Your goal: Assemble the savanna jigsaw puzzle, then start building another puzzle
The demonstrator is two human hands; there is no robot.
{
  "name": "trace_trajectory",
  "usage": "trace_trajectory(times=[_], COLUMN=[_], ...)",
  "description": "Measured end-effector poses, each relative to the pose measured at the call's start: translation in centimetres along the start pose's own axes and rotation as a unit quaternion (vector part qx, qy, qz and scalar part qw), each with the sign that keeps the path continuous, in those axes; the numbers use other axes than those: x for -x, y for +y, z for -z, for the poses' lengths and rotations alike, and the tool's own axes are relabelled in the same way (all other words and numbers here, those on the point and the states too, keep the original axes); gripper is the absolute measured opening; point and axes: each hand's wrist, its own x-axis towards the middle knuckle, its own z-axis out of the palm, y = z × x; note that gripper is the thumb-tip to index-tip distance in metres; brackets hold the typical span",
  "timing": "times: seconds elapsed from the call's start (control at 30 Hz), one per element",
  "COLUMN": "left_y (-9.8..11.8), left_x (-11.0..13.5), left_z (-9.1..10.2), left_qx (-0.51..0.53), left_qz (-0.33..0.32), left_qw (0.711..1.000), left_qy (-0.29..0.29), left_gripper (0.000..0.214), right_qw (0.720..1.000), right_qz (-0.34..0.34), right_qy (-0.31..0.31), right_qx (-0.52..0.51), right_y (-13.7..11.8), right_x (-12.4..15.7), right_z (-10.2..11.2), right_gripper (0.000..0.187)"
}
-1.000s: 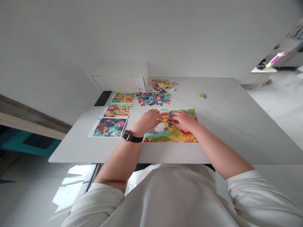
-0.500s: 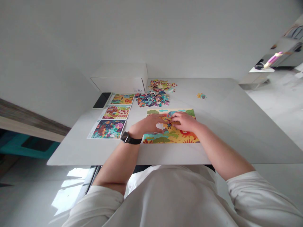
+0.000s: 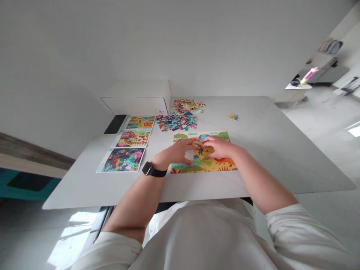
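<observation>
A brightly coloured jigsaw puzzle (image 3: 194,169) with animals and trees lies flat on the table in front of me. My left hand (image 3: 180,152) rests over its left part, thumb and fingers spread around a pale gap (image 3: 189,154) in the picture. On that wrist is a black smartwatch (image 3: 153,170). From the right, my right hand (image 3: 218,147) reaches over the puzzle's upper middle, with bent fingertips on the surface and the thumb apart. Both sets of fingertips come close together near a small printed figure (image 3: 200,151). My hands cover part of the picture.
Behind the puzzle lie a dark-toned pile of loose pieces (image 3: 178,121) and a reddish-yellow pile (image 3: 187,105). A few pieces (image 3: 233,117) sit apart at the right. Leftward are three picture sheets (image 3: 123,160), a phone (image 3: 115,124) and a white box (image 3: 135,105) against the wall.
The camera view has shifted a little, so the table sits slightly differently in it. Both hands stay over the puzzle, with only a slight shift of the fingers.
</observation>
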Motion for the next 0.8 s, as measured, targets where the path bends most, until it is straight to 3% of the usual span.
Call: trace_trajectory(times=[0.2, 0.3, 0.4, 0.5, 0.6, 0.7, 0.8], left_y=[0.1, 0.0, -0.1, 0.1, 0.5, 0.9, 1.2], left_x=[-0.2, -0.2, -0.3, -0.6, -0.8, -0.9, -0.7], left_z=[0.1, 0.0, -0.2, -0.4, -0.3, 0.1, 0.5], left_qx=[-0.008, -0.014, -0.012, -0.019, -0.05, -0.065, -0.06], left_qz=[-0.001, 0.002, 0.007, 0.031, 0.067, 0.071, 0.07], left_qw=[1.0, 1.0, 1.0, 0.995, 0.984, 0.978, 0.976], left_qy=[0.0, 0.004, 0.025, 0.088, 0.155, 0.186, 0.199], left_gripper=[0.093, 0.091, 0.083, 0.063, 0.05, 0.042, 0.039], right_qw=[1.0, 1.0, 0.996, 0.969, 0.904, 0.861, 0.852], right_qz=[0.002, 0.014, -0.003, -0.138, -0.327, -0.425, -0.46], right_qy=[0.0, 0.01, 0.07, 0.198, 0.275, 0.279, 0.251], right_qx=[-0.006, -0.026, -0.054, -0.042, -0.02, 0.006, 0.012], right_y=[0.1, 0.6, 2.8, 6.7, 11.1, 14.9, 17.8], right_x=[0.0, 0.1, 0.4, 1.0, 1.5, 1.7, 1.4], right_z=[0.0, 0.1, 1.3, 3.3, 5.4, 6.7, 7.7], right_gripper=[0.052, 0.044, 0.03, 0.024, 0.026, 0.023, 0.017])
